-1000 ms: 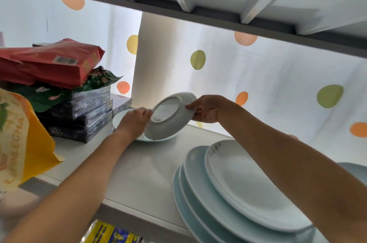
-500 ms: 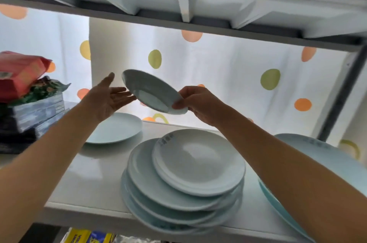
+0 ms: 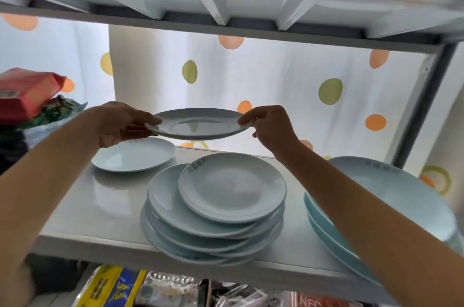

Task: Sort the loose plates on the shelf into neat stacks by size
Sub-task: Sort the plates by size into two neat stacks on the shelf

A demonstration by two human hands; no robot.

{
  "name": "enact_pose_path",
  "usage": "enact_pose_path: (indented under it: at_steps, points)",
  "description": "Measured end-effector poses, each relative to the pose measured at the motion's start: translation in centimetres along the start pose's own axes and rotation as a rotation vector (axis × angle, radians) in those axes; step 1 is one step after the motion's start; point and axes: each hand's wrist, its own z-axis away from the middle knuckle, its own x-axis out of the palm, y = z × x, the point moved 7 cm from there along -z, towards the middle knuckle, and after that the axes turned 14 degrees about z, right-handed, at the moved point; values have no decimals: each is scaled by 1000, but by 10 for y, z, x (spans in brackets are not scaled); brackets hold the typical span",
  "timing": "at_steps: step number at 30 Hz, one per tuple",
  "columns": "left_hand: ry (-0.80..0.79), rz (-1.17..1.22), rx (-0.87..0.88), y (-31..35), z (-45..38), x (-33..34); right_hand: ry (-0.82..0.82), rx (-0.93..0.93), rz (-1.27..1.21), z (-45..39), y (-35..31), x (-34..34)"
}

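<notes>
Both hands hold one small plate up in the air, flat, above the shelf. L hand pinches its left rim, R hand pinches its right rim. The plate is up behind the messy stack, not touching it. The stack sits in the middle of the shelf w/ a small plate on top. One lone plate lies left of the stack, at the back. Big plates lie right of the stack. Bags sit far left.
</notes>
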Motion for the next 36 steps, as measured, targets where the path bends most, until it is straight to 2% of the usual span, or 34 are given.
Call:
enact_pose_path:
  at_steps: [2, 5, 7, 11, 15, 17, 21, 27, 31, 36]
  points:
    - [13, -62, 56, 4, 13, 4, 12, 158, -123, 2, 11, 1]
    - [58, -72, 90, 6, 28, 6, -74, 447, -449, 9, 27, 9]
    - [97, -58, 105, 6, 36, 7, -125, 508, -522, 14, 30, 13]
    - [156, -37, 129, 4, 44, 5, -55, 403, -357, 12, 29, 8]
    - [119, -105, 71, -5, 50, 8, -84, 204, 104, 12, 15, 7]
    - [113, -194, 59, -8, 55, 8, -145, 206, 236, 12, 17, 12]
    - [123, -434, 79, -9, 61, 8, -308, 244, 361, 23, 22, 27]
    - [88, -746, 2, -24, 65, 8, -419, 234, 525, 36, 29, 41]
    - [23, -816, -86, -37, 70, 7, -402, 189, 583, 37, 28, 46]
    - [-19, -804, -109, -42, 73, 9, -421, 165, 642, 36, 28, 46]
